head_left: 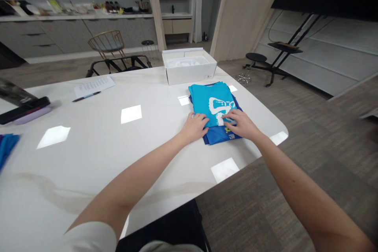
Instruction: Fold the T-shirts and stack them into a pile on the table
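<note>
A light blue T-shirt point(203, 100) with white lettering lies folded on top of a stack near the table's right end. Below its near edge shows a darker blue folded garment point(220, 137) with a small yellow and white print. My left hand point(195, 126) rests on the near left corner of the light blue shirt, fingers bent and apart. On the near right part, across the white print, lies my right hand point(240, 123), its thumb and fingers spread on the cloth. Both hands touch the shirt; the undersides of the fingers are hidden.
Behind the stack stands an open white box point(190, 74). A paper sheet point(94, 87), a pen point(86, 97) and a dark bottle point(14, 94) lie farther left. Blue cloth point(7, 147) sits at the left edge. A stool point(256, 57) stands beyond the table's right edge.
</note>
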The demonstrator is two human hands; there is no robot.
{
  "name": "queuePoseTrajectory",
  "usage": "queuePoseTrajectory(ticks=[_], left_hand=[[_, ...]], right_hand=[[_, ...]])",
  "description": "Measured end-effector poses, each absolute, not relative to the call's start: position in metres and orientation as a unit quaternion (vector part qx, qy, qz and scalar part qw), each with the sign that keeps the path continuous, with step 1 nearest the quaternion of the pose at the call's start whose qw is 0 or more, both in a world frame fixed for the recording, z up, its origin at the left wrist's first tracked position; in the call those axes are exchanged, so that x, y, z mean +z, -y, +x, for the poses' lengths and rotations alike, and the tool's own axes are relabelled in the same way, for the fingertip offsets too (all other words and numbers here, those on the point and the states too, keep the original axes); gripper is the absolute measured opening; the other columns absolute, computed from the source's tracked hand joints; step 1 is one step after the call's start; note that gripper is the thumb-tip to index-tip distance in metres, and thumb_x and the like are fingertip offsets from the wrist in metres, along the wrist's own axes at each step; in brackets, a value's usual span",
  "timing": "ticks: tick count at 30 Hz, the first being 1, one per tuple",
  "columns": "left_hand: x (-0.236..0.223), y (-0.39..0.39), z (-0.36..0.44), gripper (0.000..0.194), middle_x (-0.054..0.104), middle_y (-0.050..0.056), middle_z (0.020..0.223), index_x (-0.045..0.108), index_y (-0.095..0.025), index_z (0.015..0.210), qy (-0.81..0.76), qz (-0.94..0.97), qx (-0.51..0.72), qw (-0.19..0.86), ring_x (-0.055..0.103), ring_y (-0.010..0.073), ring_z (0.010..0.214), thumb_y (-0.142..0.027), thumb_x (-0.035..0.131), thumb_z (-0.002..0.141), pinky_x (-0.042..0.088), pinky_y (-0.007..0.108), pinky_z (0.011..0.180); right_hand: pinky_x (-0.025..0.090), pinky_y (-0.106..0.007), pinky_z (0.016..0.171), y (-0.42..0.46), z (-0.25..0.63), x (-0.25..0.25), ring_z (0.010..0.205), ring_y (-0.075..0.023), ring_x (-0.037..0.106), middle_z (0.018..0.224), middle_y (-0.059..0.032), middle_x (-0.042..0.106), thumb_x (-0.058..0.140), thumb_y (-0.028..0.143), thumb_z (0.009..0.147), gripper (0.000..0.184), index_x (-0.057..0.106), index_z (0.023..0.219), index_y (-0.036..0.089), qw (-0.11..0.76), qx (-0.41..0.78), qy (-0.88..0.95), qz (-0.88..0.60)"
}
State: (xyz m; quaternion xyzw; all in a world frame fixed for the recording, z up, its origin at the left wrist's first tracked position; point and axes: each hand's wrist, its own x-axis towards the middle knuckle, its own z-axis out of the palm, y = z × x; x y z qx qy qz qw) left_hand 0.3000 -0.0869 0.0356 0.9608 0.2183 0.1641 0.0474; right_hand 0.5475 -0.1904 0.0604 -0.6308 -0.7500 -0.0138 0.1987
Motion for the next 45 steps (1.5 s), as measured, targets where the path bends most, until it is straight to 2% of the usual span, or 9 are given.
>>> queuePoseTrajectory(ticks=[3, 5, 9, 16, 19, 22, 28, 40, 45], left_hand=[[0.034, 0.092, 0.306, 0.026, 0.070, 0.009, 0.113, 0.067, -0.019, 0.114, -0.234, 0.960, 0.156, 0.003, 0.061, 0.0254, 0.110, -0.023, 0.043, 0.104, 0.036, 0.045, 0.103], [0.038, 0.098, 0.313, 0.029, 0.069, 0.009, 0.110, 0.067, -0.019, 0.113, -0.248, 0.954, 0.166, -0.019, 0.061, 0.0255, 0.106, -0.019, 0.039, 0.105, 0.037, 0.045, 0.100], [0.052, 0.111, 0.326, 0.031, 0.068, 0.010, 0.112, 0.065, -0.019, 0.117, -0.242, 0.949, 0.200, -0.042, 0.061, 0.0258, 0.106, -0.017, 0.036, 0.105, 0.036, 0.044, 0.097], [0.049, 0.140, 0.331, 0.028, 0.069, 0.008, 0.108, 0.068, -0.019, 0.108, -0.186, 0.972, 0.142, 0.001, 0.063, 0.0237, 0.102, -0.028, 0.041, 0.108, 0.039, 0.040, 0.088], [0.045, 0.147, 0.320, 0.031, 0.069, 0.006, 0.110, 0.069, -0.022, 0.113, -0.186, 0.971, 0.147, 0.041, 0.063, 0.0233, 0.104, -0.038, 0.043, 0.108, 0.041, 0.039, 0.087], [0.050, 0.144, 0.299, 0.030, 0.069, 0.005, 0.110, 0.070, -0.024, 0.115, -0.212, 0.962, 0.153, 0.075, 0.065, 0.0225, 0.104, -0.036, 0.043, 0.107, 0.045, 0.037, 0.086], [0.061, 0.117, 0.227, 0.030, 0.071, 0.006, 0.111, 0.071, -0.023, 0.116, -0.286, 0.942, 0.142, 0.102, 0.069, 0.0220, 0.104, -0.019, 0.046, 0.101, 0.051, 0.034, 0.087], [0.053, 0.092, -0.004, 0.030, 0.074, 0.005, 0.109, 0.074, -0.023, 0.112, -0.498, 0.853, 0.136, 0.074, 0.070, 0.0213, 0.100, -0.021, 0.046, 0.100, 0.051, 0.033, 0.086], [0.045, 0.099, -0.115, 0.028, 0.072, 0.006, 0.113, 0.073, -0.023, 0.110, -0.612, 0.775, 0.150, 0.043, 0.067, 0.0234, 0.107, -0.020, 0.048, 0.098, 0.046, 0.039, 0.094]], right_hand=[[0.042, -0.040, 0.088, 0.209, 0.551, 0.055, 0.106, -0.0280, 0.061, 0.116, -0.0092, 0.071, 0.057, 0.025, 0.095, 0.032, 0.072, 0.123, 0.023, 0.136, -0.064, 0.746, -0.649], [0.039, -0.041, 0.088, 0.215, 0.553, 0.052, 0.106, -0.0286, 0.060, 0.114, -0.0096, 0.073, 0.050, 0.023, 0.099, 0.030, 0.072, 0.118, 0.022, 0.110, -0.100, 0.735, -0.662], [0.036, -0.042, 0.087, 0.224, 0.560, 0.057, 0.105, -0.0286, 0.059, 0.110, -0.0113, 0.075, 0.044, 0.020, 0.101, 0.030, 0.073, 0.111, 0.020, 0.124, -0.149, 0.695, -0.693], [0.038, -0.039, 0.083, 0.248, 0.566, 0.064, 0.098, -0.0270, 0.061, 0.106, -0.0090, 0.075, 0.049, 0.018, 0.095, 0.026, 0.075, 0.100, 0.022, 0.071, -0.124, 0.687, -0.712], [0.039, -0.038, 0.081, 0.251, 0.549, 0.067, 0.098, -0.0276, 0.063, 0.109, -0.0105, 0.075, 0.048, 0.018, 0.096, 0.029, 0.074, 0.109, 0.021, 0.083, -0.136, 0.671, -0.724], [0.042, -0.038, 0.082, 0.244, 0.519, 0.076, 0.101, -0.0288, 0.065, 0.112, -0.0116, 0.074, 0.046, 0.021, 0.098, 0.032, 0.072, 0.117, 0.020, 0.109, -0.132, 0.680, -0.712], [0.047, -0.033, 0.074, 0.206, 0.430, 0.090, 0.092, -0.0249, 0.070, 0.110, -0.0077, 0.076, 0.046, 0.025, 0.101, 0.030, 0.073, 0.114, 0.023, 0.125, -0.044, 0.718, -0.684], [0.044, -0.029, 0.074, 0.111, 0.208, 0.070, 0.082, -0.0182, 0.067, 0.101, -0.0016, 0.076, 0.052, 0.029, 0.100, 0.024, 0.073, 0.111, 0.027, 0.146, 0.093, 0.800, -0.575], [0.044, -0.029, 0.075, 0.085, 0.091, 0.059, 0.085, -0.0186, 0.067, 0.101, -0.0020, 0.076, 0.053, 0.028, 0.100, 0.023, 0.074, 0.110, 0.027, 0.136, 0.155, 0.848, -0.489]])
